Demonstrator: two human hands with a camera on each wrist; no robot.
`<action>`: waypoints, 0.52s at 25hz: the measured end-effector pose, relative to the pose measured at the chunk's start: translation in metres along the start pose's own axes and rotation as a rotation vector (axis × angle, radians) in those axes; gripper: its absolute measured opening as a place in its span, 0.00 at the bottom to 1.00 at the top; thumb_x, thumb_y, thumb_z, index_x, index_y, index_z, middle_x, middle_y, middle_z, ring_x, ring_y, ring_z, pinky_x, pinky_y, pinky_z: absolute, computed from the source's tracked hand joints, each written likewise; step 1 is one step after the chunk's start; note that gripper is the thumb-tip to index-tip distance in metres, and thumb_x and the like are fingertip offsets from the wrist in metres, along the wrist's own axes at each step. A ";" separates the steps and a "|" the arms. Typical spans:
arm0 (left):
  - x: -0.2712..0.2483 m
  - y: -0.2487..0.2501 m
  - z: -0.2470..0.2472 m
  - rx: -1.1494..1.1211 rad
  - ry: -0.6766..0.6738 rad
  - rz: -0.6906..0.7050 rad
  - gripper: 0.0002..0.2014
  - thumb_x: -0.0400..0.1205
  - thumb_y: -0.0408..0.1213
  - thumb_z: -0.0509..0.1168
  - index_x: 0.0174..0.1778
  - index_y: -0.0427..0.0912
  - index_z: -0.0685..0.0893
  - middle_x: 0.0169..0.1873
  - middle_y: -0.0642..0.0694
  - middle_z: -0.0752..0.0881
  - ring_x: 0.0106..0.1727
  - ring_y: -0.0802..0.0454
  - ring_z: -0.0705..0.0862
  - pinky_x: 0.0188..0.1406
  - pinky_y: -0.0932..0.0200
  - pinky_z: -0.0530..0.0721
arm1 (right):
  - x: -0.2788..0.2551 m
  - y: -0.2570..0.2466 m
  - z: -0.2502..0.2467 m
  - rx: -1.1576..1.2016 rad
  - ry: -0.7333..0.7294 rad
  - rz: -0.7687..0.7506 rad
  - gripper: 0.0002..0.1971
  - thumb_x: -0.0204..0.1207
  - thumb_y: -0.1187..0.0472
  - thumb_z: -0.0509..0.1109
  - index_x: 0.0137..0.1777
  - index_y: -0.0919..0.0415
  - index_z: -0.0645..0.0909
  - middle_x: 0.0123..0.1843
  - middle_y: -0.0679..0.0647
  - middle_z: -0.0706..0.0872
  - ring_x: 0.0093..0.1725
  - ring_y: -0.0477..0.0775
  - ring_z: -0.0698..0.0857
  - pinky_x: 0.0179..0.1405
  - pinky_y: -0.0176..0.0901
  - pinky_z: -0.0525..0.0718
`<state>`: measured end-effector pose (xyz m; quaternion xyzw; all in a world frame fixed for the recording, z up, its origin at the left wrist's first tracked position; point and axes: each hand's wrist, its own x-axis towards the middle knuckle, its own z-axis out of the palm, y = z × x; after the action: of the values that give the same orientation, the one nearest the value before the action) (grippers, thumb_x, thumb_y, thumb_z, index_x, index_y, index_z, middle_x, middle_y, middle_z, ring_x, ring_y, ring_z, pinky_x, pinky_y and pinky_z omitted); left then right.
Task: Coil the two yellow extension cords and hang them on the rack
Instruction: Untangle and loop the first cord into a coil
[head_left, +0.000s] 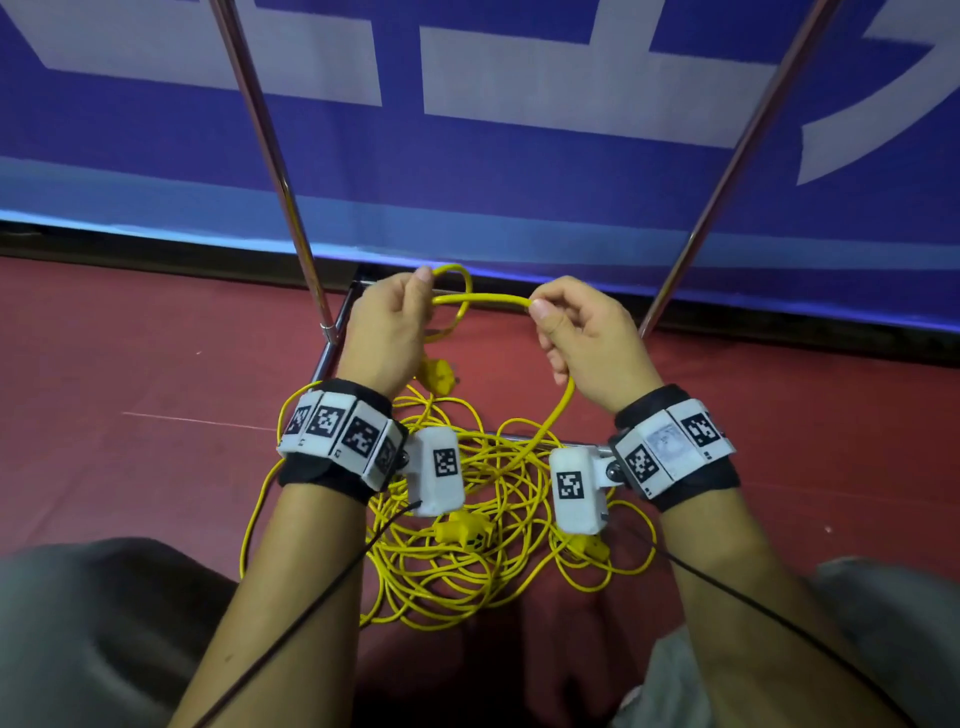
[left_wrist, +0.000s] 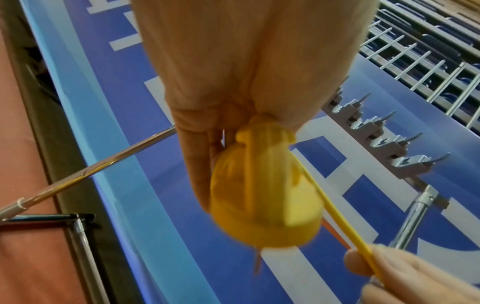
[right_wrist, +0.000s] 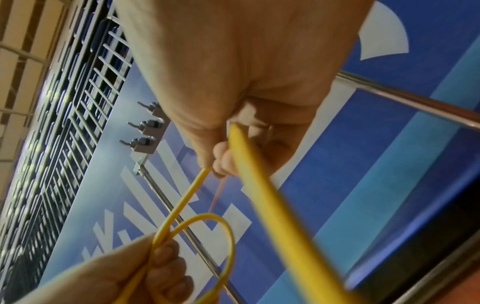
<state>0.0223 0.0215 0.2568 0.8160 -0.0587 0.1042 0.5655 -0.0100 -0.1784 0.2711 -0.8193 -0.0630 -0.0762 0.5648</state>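
Observation:
A tangle of yellow extension cords (head_left: 467, 551) lies on the red floor between my forearms, with a yellow socket block (head_left: 462, 532) in its middle. My left hand (head_left: 387, 322) grips a small loop of cord (head_left: 457, 291) raised above the pile. A yellow plug (left_wrist: 265, 195) hangs just under that hand. My right hand (head_left: 576, 332) pinches the same cord (right_wrist: 244, 164) a short way to the right, and the strand runs taut between both hands. From the right hand the cord drops back into the pile. A rack bar with metal hooks (left_wrist: 384, 139) shows higher up.
Two chrome rack poles (head_left: 270, 171) (head_left: 748, 156) rise from a chrome base frame (head_left: 332, 343) on the floor. A blue and white banner (head_left: 519, 156) stands right behind them. My knees in grey fabric (head_left: 104, 623) flank the pile. Black wrist-camera cables (head_left: 311, 597) cross the forearms.

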 end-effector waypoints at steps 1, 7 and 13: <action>-0.001 -0.001 0.000 0.005 -0.046 -0.018 0.20 0.88 0.52 0.55 0.31 0.47 0.74 0.28 0.45 0.74 0.24 0.53 0.73 0.30 0.51 0.78 | 0.000 0.001 -0.001 0.016 0.020 -0.015 0.06 0.84 0.65 0.64 0.45 0.57 0.79 0.29 0.50 0.76 0.21 0.45 0.72 0.21 0.39 0.74; -0.014 0.013 0.017 -0.016 -0.378 -0.041 0.28 0.77 0.71 0.57 0.23 0.50 0.73 0.18 0.55 0.69 0.23 0.52 0.67 0.33 0.51 0.70 | 0.003 0.002 0.001 -0.240 0.093 -0.157 0.05 0.78 0.56 0.68 0.46 0.55 0.85 0.38 0.48 0.87 0.40 0.50 0.83 0.46 0.44 0.79; -0.016 0.018 0.021 -0.177 -0.299 -0.007 0.25 0.81 0.54 0.65 0.34 0.31 0.74 0.20 0.56 0.69 0.21 0.56 0.65 0.20 0.61 0.66 | 0.002 0.006 0.010 0.030 -0.052 0.003 0.06 0.82 0.55 0.67 0.45 0.54 0.75 0.29 0.56 0.75 0.23 0.49 0.71 0.22 0.41 0.72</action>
<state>0.0052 -0.0049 0.2618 0.7697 -0.1480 -0.0258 0.6205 -0.0067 -0.1714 0.2623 -0.8125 -0.0775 -0.0528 0.5754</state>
